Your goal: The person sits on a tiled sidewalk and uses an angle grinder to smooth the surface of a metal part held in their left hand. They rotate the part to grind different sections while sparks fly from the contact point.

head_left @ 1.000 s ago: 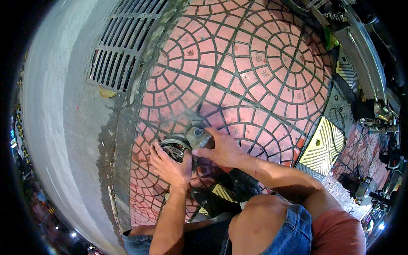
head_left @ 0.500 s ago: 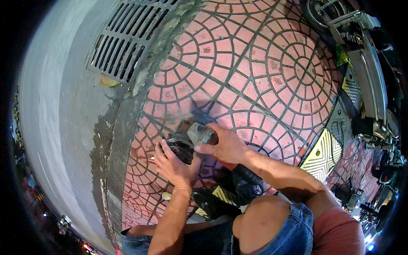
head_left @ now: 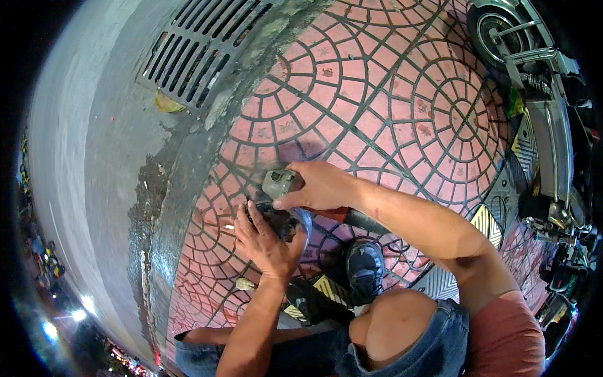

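My right hand (head_left: 323, 184) wraps round an angle grinder (head_left: 277, 183) with a grey metal gear head. Part of its red body shows below my wrist, and its disc is hidden. Just under the grinder head lies a dark round metal part (head_left: 276, 218), low against the paving. My left hand (head_left: 270, 246) steadies that part between spread fingers and thumb; much of it is covered by the hand. Where the grinder meets the part I cannot tell.
Pink patterned paving (head_left: 352, 94) surrounds the work. A drain grate (head_left: 195, 66) lies by the kerb, beside the grey road. A parked motorbike (head_left: 534, 81) stands at the right. My dark shoe (head_left: 365, 264) is close by the grinder, with a small pale lump (head_left: 245, 284) near my left wrist.
My right hand has carried the grinder head a little left and up, with the forearm reaching further across. My left hand stays on the round part. The view has shifted slightly.
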### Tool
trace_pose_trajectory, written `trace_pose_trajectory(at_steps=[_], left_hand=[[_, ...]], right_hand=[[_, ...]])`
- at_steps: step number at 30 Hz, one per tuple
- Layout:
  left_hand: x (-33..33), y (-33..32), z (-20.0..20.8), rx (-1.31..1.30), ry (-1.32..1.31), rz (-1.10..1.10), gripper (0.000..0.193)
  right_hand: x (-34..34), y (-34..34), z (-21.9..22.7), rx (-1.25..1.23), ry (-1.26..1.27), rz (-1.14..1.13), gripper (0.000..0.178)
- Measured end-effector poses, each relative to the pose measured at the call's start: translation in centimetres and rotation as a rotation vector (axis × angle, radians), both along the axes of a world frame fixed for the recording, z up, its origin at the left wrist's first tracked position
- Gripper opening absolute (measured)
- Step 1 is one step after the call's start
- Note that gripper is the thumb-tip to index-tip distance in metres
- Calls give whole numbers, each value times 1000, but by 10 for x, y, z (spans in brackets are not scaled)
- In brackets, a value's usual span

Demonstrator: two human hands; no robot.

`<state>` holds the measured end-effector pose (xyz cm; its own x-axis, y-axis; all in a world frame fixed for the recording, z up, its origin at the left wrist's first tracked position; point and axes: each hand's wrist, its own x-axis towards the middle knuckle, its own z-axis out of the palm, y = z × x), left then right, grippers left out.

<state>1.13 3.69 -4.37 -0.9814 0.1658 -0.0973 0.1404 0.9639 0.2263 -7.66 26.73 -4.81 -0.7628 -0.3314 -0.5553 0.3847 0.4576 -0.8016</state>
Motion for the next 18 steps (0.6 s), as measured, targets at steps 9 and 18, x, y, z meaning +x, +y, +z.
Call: trace_pose_trajectory(at_steps=[9,18], left_hand=[[-1,6,0,-15,-53,114,122],[12,-12,-31,209,71,449,113]], right_hand=[[-57,-44,-11,-351,-311,11,43],[49,23,1,-205,-141,-329,60]])
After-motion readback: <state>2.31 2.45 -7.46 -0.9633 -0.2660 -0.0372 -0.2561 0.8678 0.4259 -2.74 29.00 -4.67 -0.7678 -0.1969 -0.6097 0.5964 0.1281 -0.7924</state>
